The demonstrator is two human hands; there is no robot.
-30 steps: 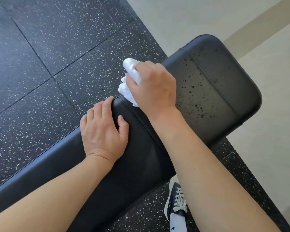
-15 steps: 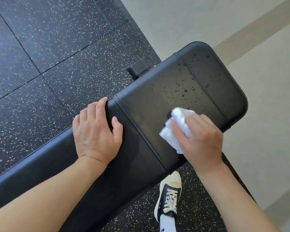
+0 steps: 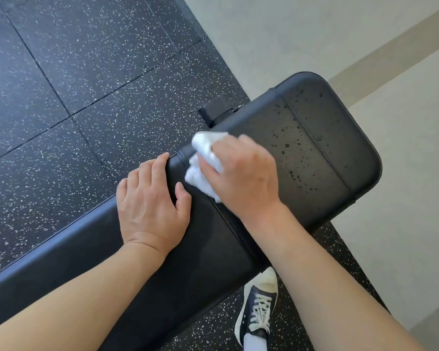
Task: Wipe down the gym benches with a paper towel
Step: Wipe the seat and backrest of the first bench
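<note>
A speckled black rubber floor [image 3: 81,79] fills the upper left of the frame, pale flooring [image 3: 403,198] the right, and a dark laced sneaker [image 3: 260,310] shows at lower centre under the gym bench [image 3: 314,138], whose droplet-spotted pad lies right of centre. The right hand [image 3: 241,178] grips a crumpled white paper towel [image 3: 203,163] against the pad's far edge at centre. Just beside it, the left hand [image 3: 150,201] rests flat, fingers straight over that edge.

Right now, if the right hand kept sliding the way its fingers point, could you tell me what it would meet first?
Probably nothing on the pad: the right hand, gripping the paper towel, points toward the bench far edge. Past that edge lies the speckled floor, lower down.
</note>
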